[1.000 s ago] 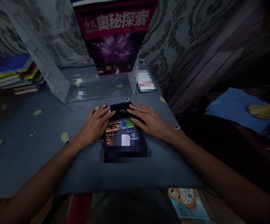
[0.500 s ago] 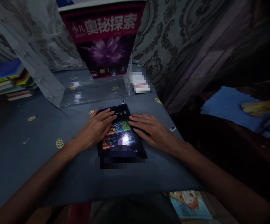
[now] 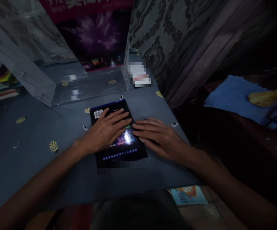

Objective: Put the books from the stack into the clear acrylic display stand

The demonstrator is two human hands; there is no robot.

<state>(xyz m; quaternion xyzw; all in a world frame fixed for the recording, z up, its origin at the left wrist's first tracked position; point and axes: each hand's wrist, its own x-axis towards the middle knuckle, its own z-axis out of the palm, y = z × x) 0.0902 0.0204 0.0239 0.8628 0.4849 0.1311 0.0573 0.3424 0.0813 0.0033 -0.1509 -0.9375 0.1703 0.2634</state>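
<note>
My left hand (image 3: 108,131) lies flat, fingers straight and somewhat apart, across the dark-covered book (image 3: 126,142) on the tabletop (image 3: 68,179), at the centre of the frame. My right hand (image 3: 162,137) is outstretched, fingers close together, its tips at the book's right edge; I cannot tell whether they press it. Neither is clamped on anything. I judge the book light, bendable but firm enough when shut, and slippery, given the glare on its glossy cover; its side edges look the best place for a hold.

A barcode (image 3: 98,114) shows near its upper left corner; pale Chinese characters line a blue strip (image 3: 120,154) lower down, too small for me to read surely. Beyond, at upper centre, a purple-burst book (image 3: 100,35) stands in a clear rack (image 3: 42,89), its large white title cut by the frame.
</note>
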